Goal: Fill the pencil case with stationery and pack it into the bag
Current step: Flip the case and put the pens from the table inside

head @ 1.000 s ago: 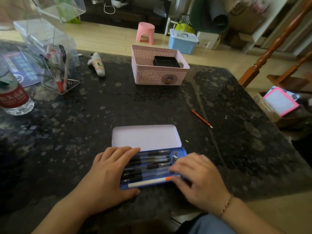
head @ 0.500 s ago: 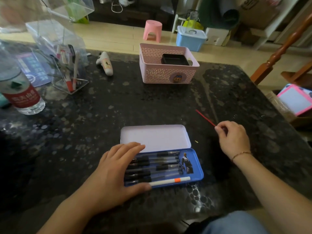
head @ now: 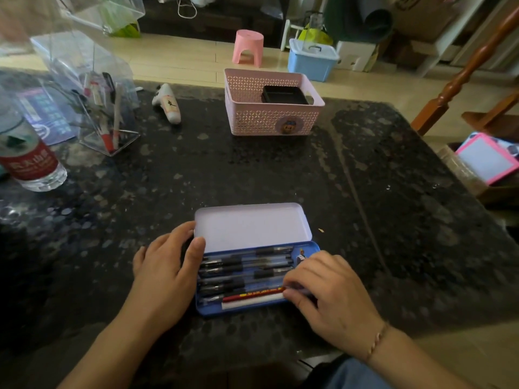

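Observation:
A blue tin pencil case [head: 311,247] lies open near the table's front edge, its pale lid [head: 252,226] flipped back flat. Several black pens [head: 247,269] lie side by side in the tray, with a white pen [head: 252,301] along the front wall. A red pencil [head: 252,295] rests in the tray just behind the white pen. My right hand [head: 328,293] pinches the pencil's right end with fingertips over the tray. My left hand [head: 165,273] lies flat against the case's left end, its thumb at the lid's corner. No bag is in view.
A pink perforated basket [head: 269,119] with a black box [head: 283,94] inside stands at the back. A clear acrylic holder [head: 106,116] with pens, a white toy [head: 168,103] and a water bottle [head: 31,161] sit at the left. The table's right edge drops to boxes [head: 488,158].
My right hand picked up the red pencil from the table at the right and brought it back into the case. My left hand slid from the pens to the case's left end.

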`<act>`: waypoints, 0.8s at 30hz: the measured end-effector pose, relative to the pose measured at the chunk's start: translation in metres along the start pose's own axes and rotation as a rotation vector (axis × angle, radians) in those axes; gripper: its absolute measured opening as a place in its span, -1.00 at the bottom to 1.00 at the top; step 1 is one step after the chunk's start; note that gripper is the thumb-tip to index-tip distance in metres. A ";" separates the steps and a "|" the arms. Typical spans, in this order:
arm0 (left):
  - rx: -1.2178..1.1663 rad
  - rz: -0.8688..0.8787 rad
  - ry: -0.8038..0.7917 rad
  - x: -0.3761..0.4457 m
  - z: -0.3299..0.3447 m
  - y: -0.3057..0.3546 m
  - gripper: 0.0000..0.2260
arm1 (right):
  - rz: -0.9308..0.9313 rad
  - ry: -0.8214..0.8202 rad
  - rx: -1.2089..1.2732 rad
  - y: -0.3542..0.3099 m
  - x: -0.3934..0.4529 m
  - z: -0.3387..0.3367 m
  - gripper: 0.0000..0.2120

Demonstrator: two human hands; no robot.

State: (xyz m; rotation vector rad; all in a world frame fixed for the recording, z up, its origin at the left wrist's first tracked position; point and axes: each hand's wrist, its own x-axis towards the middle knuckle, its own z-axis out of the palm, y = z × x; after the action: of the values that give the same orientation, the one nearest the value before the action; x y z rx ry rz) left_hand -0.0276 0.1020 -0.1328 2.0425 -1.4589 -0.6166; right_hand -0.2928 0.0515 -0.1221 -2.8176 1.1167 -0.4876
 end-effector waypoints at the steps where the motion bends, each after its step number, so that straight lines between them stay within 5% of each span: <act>1: -0.012 0.007 0.005 -0.001 -0.001 0.000 -0.15 | 0.028 0.012 -0.019 0.001 -0.002 -0.002 -0.82; 7: -0.090 0.034 0.031 -0.001 -0.002 0.002 -0.22 | 0.144 -0.021 -0.300 -0.002 -0.008 -0.005 -0.50; 18: -0.138 0.028 0.007 -0.002 -0.003 0.000 -0.24 | 0.048 -0.061 -0.069 -0.016 -0.007 0.001 -0.52; 24: -0.378 -0.032 -0.039 -0.004 -0.010 0.007 -0.56 | 0.500 0.211 0.314 0.013 0.003 -0.006 -0.57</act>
State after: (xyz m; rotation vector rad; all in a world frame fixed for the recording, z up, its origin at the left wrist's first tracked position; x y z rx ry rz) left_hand -0.0275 0.1057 -0.1207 1.7688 -1.2229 -0.8760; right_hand -0.3016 0.0404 -0.1181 -2.1543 1.5588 -0.8307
